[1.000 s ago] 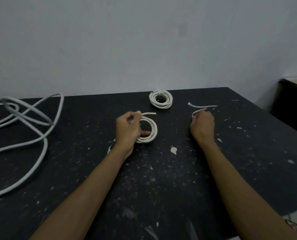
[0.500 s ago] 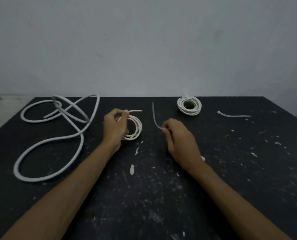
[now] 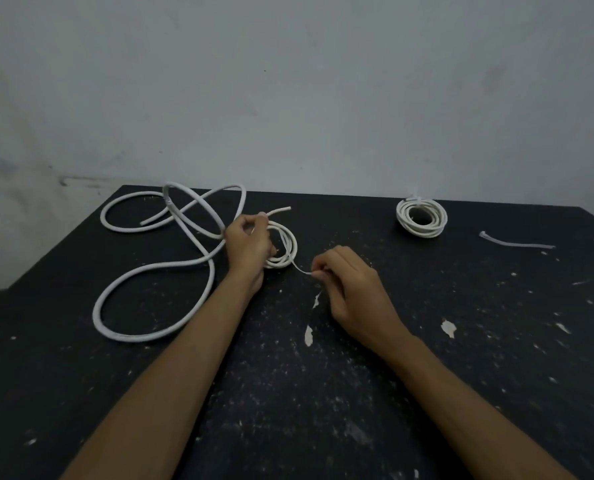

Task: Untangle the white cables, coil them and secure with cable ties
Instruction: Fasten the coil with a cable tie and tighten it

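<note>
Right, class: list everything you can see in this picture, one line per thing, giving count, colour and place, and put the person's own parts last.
Table: one, black with pale flecks, fills the lower frame.
Wall: one, pale grey, behind the table.
Loose cable: one, white, sprawled in loops at the table's left.
Tied coil: one, white, far right of centre.
Held coil: one, white, centre, gripped by the left hand.
Held cable tie: one, white, crossing the held coil, its end pinched by the right hand.
Spare cable tie: one, white, lying far right.
Left hand: one, on the held coil.
Right hand: one, right of that coil.
</note>
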